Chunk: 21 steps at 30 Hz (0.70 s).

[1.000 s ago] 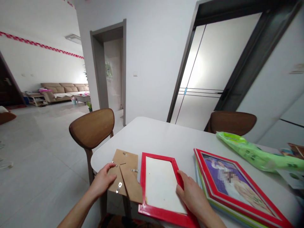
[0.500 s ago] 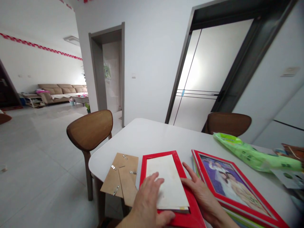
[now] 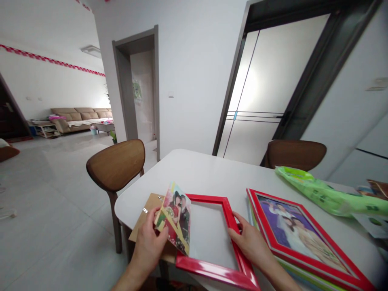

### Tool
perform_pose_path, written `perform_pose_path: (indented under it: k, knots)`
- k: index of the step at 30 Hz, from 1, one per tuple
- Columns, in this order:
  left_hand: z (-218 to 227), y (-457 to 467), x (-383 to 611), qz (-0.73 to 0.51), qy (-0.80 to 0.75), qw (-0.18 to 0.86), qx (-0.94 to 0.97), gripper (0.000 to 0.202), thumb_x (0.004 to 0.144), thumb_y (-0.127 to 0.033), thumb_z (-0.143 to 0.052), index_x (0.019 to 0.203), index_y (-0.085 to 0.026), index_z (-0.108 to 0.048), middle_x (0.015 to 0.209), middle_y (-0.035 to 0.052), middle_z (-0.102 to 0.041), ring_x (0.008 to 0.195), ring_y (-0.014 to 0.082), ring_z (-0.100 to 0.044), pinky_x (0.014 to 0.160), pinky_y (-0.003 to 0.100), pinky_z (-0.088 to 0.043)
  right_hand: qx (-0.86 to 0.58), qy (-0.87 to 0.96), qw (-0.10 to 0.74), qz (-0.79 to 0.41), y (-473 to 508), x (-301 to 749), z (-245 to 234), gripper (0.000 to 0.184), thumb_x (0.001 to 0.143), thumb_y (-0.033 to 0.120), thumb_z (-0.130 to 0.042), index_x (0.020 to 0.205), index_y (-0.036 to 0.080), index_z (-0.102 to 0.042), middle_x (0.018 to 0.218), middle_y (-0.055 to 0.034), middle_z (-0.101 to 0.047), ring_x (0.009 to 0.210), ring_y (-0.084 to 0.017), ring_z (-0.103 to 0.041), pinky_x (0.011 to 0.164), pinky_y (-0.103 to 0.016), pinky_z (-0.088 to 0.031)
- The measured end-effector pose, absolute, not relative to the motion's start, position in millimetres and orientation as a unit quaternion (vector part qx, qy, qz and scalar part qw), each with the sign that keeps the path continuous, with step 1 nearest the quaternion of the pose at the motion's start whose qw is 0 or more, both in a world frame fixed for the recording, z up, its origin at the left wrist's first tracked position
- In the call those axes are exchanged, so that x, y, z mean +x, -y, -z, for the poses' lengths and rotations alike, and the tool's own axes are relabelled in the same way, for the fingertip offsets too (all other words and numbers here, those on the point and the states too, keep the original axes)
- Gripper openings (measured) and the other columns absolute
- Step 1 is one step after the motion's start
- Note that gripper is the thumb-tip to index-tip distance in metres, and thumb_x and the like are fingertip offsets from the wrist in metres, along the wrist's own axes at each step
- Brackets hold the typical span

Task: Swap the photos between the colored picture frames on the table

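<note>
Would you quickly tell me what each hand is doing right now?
Left hand: closed on a photo, lifted over the red frame.
Right hand: resting on the red frame's right edge, holding it.

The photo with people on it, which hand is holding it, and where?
The left hand pinches the photo by its left edge, lifted over the red frame.

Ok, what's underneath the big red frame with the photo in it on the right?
Under the big red frame more frames are stacked; a green edge shows along its near side. How many there are is covered, and so is the white table beneath them.
</note>
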State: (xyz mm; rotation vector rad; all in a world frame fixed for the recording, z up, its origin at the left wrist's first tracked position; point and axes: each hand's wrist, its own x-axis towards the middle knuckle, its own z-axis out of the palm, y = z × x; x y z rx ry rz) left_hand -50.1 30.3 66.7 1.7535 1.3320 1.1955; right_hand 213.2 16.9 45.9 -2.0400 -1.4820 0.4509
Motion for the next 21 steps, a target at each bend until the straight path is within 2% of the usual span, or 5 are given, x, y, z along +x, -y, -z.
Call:
perform_pose_path:
  k: [4, 9, 15, 18, 21]
  knots:
    - [-41, -35, -74, -0.392, -0.552, 0.31, 0.668, 0.046, 0.071, -0.023, -0.048, 0.115, -0.014, -0.037, 0.091, 0.0044, -0.061, 0.082, 0.0207, -0.058, 0.072, 0.03, -0.044, -0.764, 0.603, 0.212, -0.085, -20, 213, -35, 0.05, 0.071, 0.022, -0.038, 0.117, 0.005, -0.043, 0.104, -0.016, -0.059, 0.091, -0.023, -0.056, 0.08, -0.032, -0.04]
    - [-35, -33, -76, -0.292, -0.588, 0.244, 0.714, 0.043, 0.072, -0.021, -0.045, 0.115, -0.016, -0.041, 0.066, -0.0023, -0.059, 0.059, 0.0163, -0.057, 0.059, 0.025, -0.042, -0.752, 0.634, 0.178, -0.046, -19, 214, -27, 0.046, 0.072, 0.019, -0.036, 0.114, 0.004, -0.046, 0.103, -0.0154, -0.058, 0.094, -0.022, -0.055, 0.085, -0.032, -0.038]
    - [-39, -36, -77, -0.276, -0.573, 0.176, 0.752, 0.038, 0.073, -0.021, -0.044, 0.111, -0.015, -0.045, 0.082, 0.0046, -0.06, 0.079, 0.0209, -0.057, 0.067, 0.03, -0.043, -0.721, 0.653, 0.233, -0.001, -17, 207, -30, 0.04, 0.069, 0.022, -0.044, 0.103, 0.005, -0.056, 0.105, -0.0181, -0.056, 0.098, -0.027, -0.049, 0.088, -0.039, -0.034]
    - [-36, -33, -75, -0.303, -0.541, 0.153, 0.769, 0.038, 0.071, -0.019, -0.046, 0.109, -0.015, -0.047, 0.1, 0.009, -0.056, 0.093, 0.0234, -0.052, 0.079, 0.037, -0.041, -0.695, 0.627, 0.339, -0.098, -19, 188, -30, 0.042, 0.069, 0.028, -0.046, 0.107, 0.009, -0.053, 0.104, -0.0156, -0.057, 0.089, -0.023, -0.054, 0.082, -0.038, -0.04]
    - [-32, -26, -65, -0.317, -0.482, 0.147, 0.804, 0.043, 0.07, -0.017, -0.046, 0.113, -0.016, -0.044, 0.113, 0.0104, -0.05, 0.105, 0.0243, -0.045, 0.088, 0.041, -0.037, -0.655, 0.535, 0.42, -0.328, -25, 160, -27, 0.053, 0.069, 0.031, -0.048, 0.118, 0.01, -0.041, 0.082, -0.0079, -0.063, 0.058, -0.014, -0.056, 0.057, -0.029, -0.045]
